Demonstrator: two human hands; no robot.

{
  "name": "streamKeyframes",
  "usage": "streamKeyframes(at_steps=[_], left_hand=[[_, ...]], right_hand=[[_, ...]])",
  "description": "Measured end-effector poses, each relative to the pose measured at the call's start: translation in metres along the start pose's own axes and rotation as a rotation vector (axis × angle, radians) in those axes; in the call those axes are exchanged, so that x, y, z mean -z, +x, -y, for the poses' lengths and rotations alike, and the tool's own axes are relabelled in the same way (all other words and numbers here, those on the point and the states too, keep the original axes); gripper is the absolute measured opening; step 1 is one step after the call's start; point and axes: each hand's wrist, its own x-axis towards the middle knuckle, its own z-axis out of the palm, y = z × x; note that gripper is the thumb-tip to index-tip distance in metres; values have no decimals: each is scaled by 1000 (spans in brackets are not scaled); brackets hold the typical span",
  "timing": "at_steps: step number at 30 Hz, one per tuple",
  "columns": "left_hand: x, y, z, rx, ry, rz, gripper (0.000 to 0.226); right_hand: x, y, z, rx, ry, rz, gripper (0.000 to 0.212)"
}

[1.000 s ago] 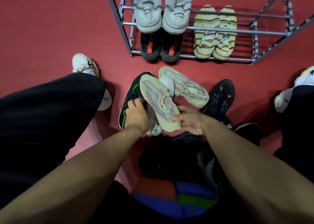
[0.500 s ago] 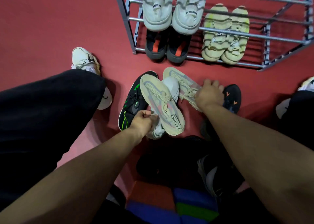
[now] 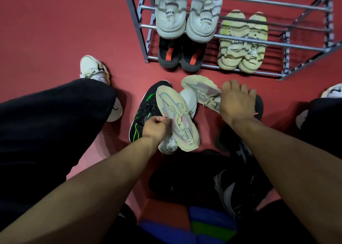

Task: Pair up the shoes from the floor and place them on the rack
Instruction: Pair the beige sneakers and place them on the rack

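Observation:
Two matching beige knit sneakers are in front of me on the red floor. My left hand [image 3: 155, 126] grips the inner edge of the nearer beige sneaker [image 3: 175, 114], which is tilted up over a white shoe [image 3: 188, 99]. My right hand [image 3: 236, 100] lies over the heel end of the second beige sneaker [image 3: 199, 88], fingers curved down onto it. The grey metal rack [image 3: 144, 32] stands just beyond, holding a white pair [image 3: 187, 16], a black-and-orange pair [image 3: 182, 55] and a yellowish pair [image 3: 242, 43].
A black shoe with green lines [image 3: 146, 112] lies left of the beige one. Another black shoe with orange marks [image 3: 259, 104] peeks out from under my right hand. More dark shoes [image 3: 231, 188] lie near me. My own white sneakers [image 3: 94, 70] and black trouser legs flank the pile.
My right hand moved from the near sneaker's heel up and right onto the second beige sneaker. My left hand slid down the near sneaker's side and keeps hold of it.

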Motion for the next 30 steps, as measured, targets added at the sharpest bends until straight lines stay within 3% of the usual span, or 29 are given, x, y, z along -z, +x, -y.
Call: streamKeyframes(at_steps=[3,6,8,10,13,18,20,22,25,27,30], left_hand=[[-7,-9,-14,4,-39,66,12],[-13,-27,-27,68,-130,282,22],[-12,-40,-35,88,-150,422,31],[-9,-49,-38,65,-175,494,30],[-5,-56,-28,21,-213,433,32],[30,-45,-13,42,-266,196,10],[51,-35,-11,62,-315,122,18],[68,-25,-5,104,-289,50,25],[75,-15,1,161,-259,6,27],[69,-12,3,182,-247,-2,25],[57,-13,5,194,-233,4,20]], right_hand=[[27,-12,-4,-179,46,-17,24],[42,-24,-4,-301,281,20,14],[45,-34,3,-365,471,73,19],[43,-45,18,-382,644,132,14],[38,-57,46,-300,780,192,7],[14,-55,73,-358,1110,251,27],[-2,-51,68,-365,986,315,31],[-18,-51,64,-329,747,476,34],[-38,-56,63,-314,605,713,43],[-48,-58,63,-337,659,778,41],[-53,-64,58,-483,895,798,14]])
